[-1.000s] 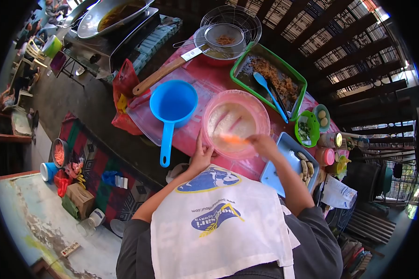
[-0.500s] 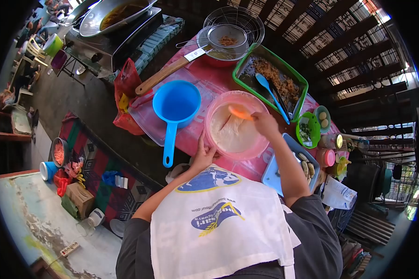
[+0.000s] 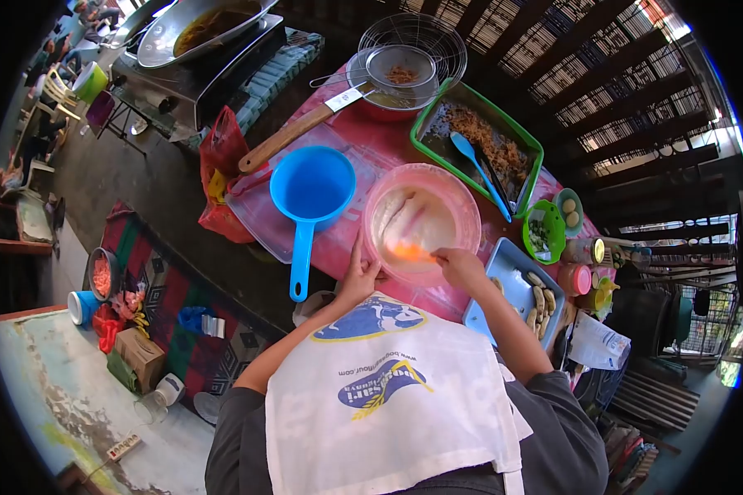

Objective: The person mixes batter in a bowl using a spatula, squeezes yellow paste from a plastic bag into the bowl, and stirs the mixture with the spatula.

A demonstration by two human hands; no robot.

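Note:
A pink bowl of pale, creamy batter stands on the table in front of me. My left hand steadies it at the near left side, thumb against its outer wall. In the closed fingers of my right hand is an orange spatula, blurred by motion, its head in the near part of the batter. Left of the bowl sits a blue dipper, its handle pointing toward me. A blue tray with peeled, banana-like pieces lies by my right forearm.
Beyond the bowl, a green-rimmed tray holds brown crumbs and a light blue spoon. A wooden-handled turner and wire strainers lie farther back. At right are a green bowl and jars. A wok sits far left.
My right hand has drawn the orange spatula from the far side of the bowl to its near side. My left hand stays on the bowl.

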